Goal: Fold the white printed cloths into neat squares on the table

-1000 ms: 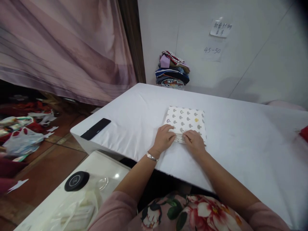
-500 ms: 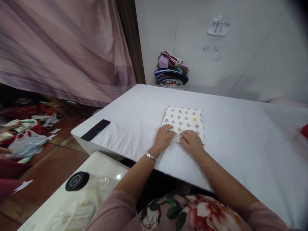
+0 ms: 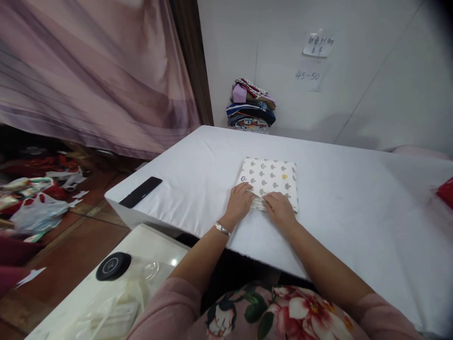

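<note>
A folded white cloth point(image 3: 271, 176) with grey mushroom-like prints and a few coloured ones lies flat in the middle of the table. Its near edge shows several stacked layers. My left hand point(image 3: 239, 202), with a silver bracelet at the wrist, is closed on the near left part of that edge. Just to its right, my right hand point(image 3: 279, 207) grips the same edge, thumb side toward the layers. Both thumbs are partly hidden by the fabric and fingers.
The table has a white cover point(image 3: 339, 208). A black phone point(image 3: 140, 192) lies at its left corner. Folded fabrics point(image 3: 251, 106) are stacked by the wall beyond. A lower white surface point(image 3: 155, 245) at left carries a round black object point(image 3: 113, 266) and clear plastic. Something red point(image 3: 446, 192) sits far right.
The view has shifted slightly. Both hands stay at the cloth's near edge, and the right fingers have moved a little over the layers.
</note>
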The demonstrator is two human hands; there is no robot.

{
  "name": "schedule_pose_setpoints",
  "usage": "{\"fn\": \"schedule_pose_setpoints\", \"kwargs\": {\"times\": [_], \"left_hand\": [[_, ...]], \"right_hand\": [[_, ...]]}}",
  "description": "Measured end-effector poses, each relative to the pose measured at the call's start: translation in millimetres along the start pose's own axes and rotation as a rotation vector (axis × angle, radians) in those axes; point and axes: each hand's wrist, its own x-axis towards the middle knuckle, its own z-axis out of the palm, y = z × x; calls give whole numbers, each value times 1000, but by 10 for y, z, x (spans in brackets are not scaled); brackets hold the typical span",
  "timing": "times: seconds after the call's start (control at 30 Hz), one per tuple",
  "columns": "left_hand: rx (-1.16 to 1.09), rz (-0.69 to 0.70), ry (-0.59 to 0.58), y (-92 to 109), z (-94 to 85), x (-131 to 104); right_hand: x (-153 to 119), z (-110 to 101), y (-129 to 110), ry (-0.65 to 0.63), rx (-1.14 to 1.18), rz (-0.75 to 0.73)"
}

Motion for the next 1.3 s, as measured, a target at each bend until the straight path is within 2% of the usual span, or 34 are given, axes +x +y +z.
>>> {"fn": "schedule_pose_setpoints", "kwargs": {"times": [0.37, 0.63, 0.83, 1.0, 1.13, 1.23, 1.3], "left_hand": [[-34, 16, -40, -31, -41, -60], [-59, 28, -18, -16, -108, -91], [-217, -45, 71, -51, -115, -98], [-224, -98, 47, -77, -63, -102], [-252, -105, 42, -75, -52, -104], [-288, -141, 83, -84, -51, -102], [-313, -204, 169, -112, -50, -101]], "right_hand": [[-12, -1, 5, 4, 33, 12], [-59, 5, 17, -1, 13, -60], [-53, -4, -4, -26, -2, -88], [-55, -103, -45, -41, 67, -69], [-67, -235, 123, 56, 166, 16], [-79, -286, 380, 152, 105, 187], [-72, -284, 563, 136, 74, 337]]}}
